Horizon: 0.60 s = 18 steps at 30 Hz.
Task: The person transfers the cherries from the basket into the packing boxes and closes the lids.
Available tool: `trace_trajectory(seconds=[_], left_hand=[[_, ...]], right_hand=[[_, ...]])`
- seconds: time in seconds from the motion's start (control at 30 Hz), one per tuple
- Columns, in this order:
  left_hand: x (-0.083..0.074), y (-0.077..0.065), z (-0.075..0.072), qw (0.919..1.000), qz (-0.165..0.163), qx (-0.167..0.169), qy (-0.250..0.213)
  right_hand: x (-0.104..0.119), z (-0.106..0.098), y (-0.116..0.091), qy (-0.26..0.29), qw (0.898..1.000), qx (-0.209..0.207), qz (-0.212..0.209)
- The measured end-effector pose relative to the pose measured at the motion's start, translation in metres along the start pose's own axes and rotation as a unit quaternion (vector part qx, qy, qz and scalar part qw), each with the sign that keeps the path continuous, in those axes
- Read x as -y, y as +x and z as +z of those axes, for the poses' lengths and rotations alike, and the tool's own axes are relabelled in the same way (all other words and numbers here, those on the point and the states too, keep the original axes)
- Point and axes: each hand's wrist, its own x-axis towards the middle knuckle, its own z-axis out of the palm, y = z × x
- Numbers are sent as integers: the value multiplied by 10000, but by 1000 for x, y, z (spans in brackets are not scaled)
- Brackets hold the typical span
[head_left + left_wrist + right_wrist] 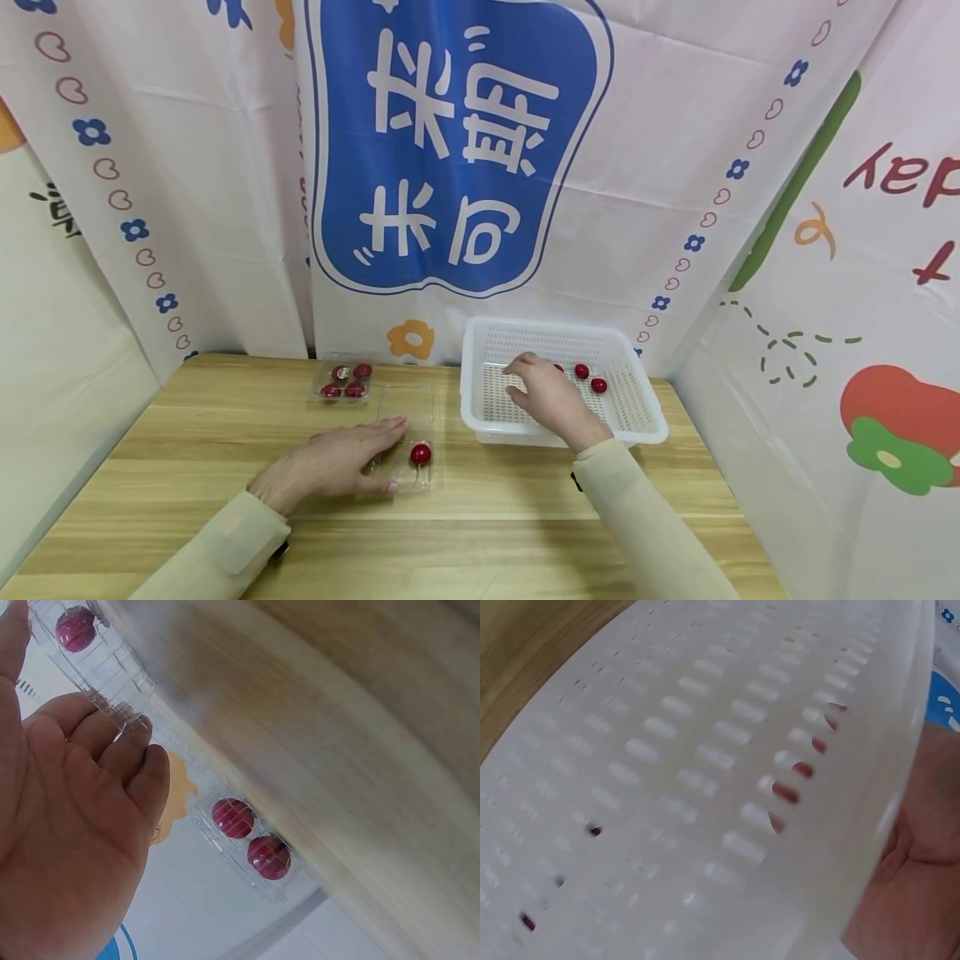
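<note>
A clear plastic box (408, 408) lies with its lid folded back on the table, and one red cherry (421, 453) sits inside it. Along the box's left side rests my left hand (330, 462), its fingers at the edge and the thumb by the near corner. In the left wrist view the fingertips touch the clear wall. Over the white perforated basket (480, 421) reaches my right hand (551, 396), fingers loosely bent, thumb apart, nothing visible between them. Several cherries (598, 386) lie in the basket to its right. The basket wall hides much of that hand in the right wrist view.
Another clear box (341, 387), holding several cherries, stands at the back left of the wooden table (450, 558). Behind the table hangs a printed curtain (247, 250), with more printed cloth at both sides. The basket's raised rim stands near the table's back right.
</note>
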Motion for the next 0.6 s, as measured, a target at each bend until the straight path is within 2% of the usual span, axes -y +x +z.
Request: trace_trajectory(seconds=[0.17, 0.6], left_hand=[[0, 0, 0, 10000, 27, -14, 22], [-1, 0, 0, 10000, -11, 8, -39]], right_hand=[[-17, 1, 0, -92, 9999, 9, 97], [-61, 5, -4, -246, 9961, 312, 794]])
